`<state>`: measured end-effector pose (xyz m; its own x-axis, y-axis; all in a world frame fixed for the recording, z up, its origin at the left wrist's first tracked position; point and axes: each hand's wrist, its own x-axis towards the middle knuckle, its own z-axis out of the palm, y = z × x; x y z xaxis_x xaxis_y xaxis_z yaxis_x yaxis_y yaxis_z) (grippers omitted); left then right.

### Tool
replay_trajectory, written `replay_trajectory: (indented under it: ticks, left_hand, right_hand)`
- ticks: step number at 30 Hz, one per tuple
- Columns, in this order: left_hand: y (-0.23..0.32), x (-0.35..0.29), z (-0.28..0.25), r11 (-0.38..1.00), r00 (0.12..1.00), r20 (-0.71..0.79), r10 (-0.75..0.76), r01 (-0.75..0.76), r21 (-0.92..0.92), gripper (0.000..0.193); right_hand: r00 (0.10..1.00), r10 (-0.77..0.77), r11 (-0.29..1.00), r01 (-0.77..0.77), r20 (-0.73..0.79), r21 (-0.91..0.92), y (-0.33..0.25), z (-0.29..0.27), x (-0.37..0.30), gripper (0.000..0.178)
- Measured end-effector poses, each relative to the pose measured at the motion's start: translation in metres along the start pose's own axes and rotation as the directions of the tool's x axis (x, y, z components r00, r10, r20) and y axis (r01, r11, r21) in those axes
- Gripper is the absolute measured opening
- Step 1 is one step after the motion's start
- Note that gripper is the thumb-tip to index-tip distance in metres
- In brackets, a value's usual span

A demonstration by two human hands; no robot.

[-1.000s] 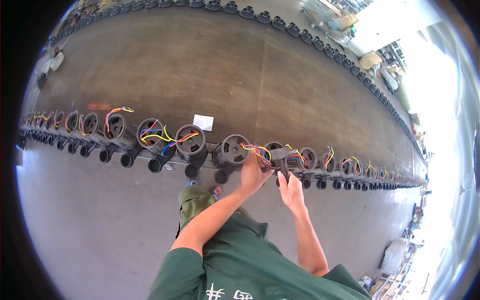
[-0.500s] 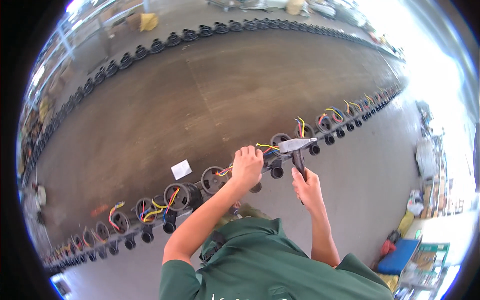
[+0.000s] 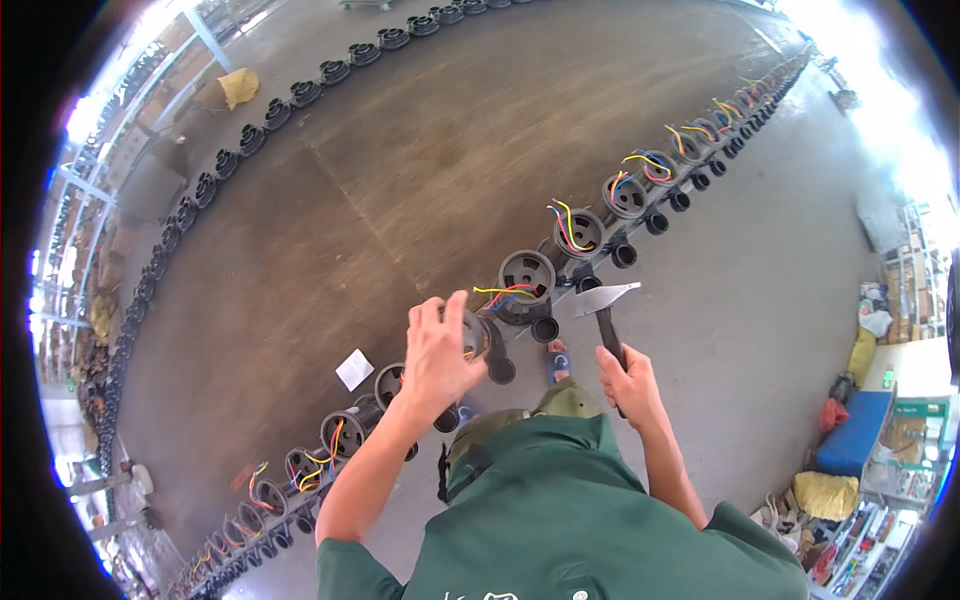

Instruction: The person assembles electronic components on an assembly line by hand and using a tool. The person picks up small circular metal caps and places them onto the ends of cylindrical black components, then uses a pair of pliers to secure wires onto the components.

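My right hand (image 3: 632, 383) is closed around the dark handle of a hammer (image 3: 606, 298). The hammer's grey metal head is raised over the right side of the row, beside a short black pipe stub. My left hand (image 3: 438, 355) has its fingers bent and apart at the left side of a round black housing (image 3: 470, 335), covering part of it; whether it touches the rim is hard to see. Just right of that stands another open round housing (image 3: 527, 276), with yellow, red and blue wires hanging out on its left.
A long diagonal row of similar wired housings (image 3: 625, 197) crosses the floor. A second curved row of black parts (image 3: 333, 72) lies beyond it. White paper (image 3: 354, 370) lies left of my left hand. My sandaled foot (image 3: 559, 365) is close to the near row. Shelves (image 3: 905, 440) stand at right.
The view has shifted. My left hand has moved left and its fingers have spread, uncovering part of the housing beneath. The hammer stays in my right hand, its head now lower relative to the row.
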<state>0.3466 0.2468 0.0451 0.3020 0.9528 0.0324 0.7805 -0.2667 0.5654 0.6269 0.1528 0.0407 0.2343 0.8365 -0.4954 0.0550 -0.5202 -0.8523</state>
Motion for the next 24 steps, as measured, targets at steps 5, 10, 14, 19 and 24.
replay_trajectory:
  ticks: [5,10,14,19,24]
  left_hand:
    - [0.017,-0.017,0.008,0.979,0.967,-0.215,-0.136,0.164,0.118,0.08]
    - [0.036,-0.028,0.02,0.933,0.988,-0.009,-0.154,0.149,0.326,0.081]
    - [0.048,-0.009,0.009,0.908,0.949,0.136,-0.286,0.223,0.354,0.087]
    - [0.057,0.003,-0.013,0.875,0.903,0.102,-0.416,0.368,0.315,0.078]
    - [0.056,0.006,-0.021,0.854,0.891,0.09,-0.445,0.392,0.341,0.081]
  right_hand:
    - [0.981,-0.037,0.99,0.062,0.19,-0.125,-0.022,-0.051,0.052,0.031]
    - [0.947,-0.055,0.951,0.147,0.318,-0.273,-0.044,-0.097,0.103,0.036]
    - [0.912,0.006,0.974,0.088,0.41,-0.209,-0.055,-0.113,0.129,0.037]
    - [0.853,-0.063,0.949,0.211,0.518,-0.233,-0.065,-0.113,0.149,0.037]
    - [0.829,-0.047,0.964,0.184,0.557,-0.192,-0.079,-0.11,0.144,0.037]
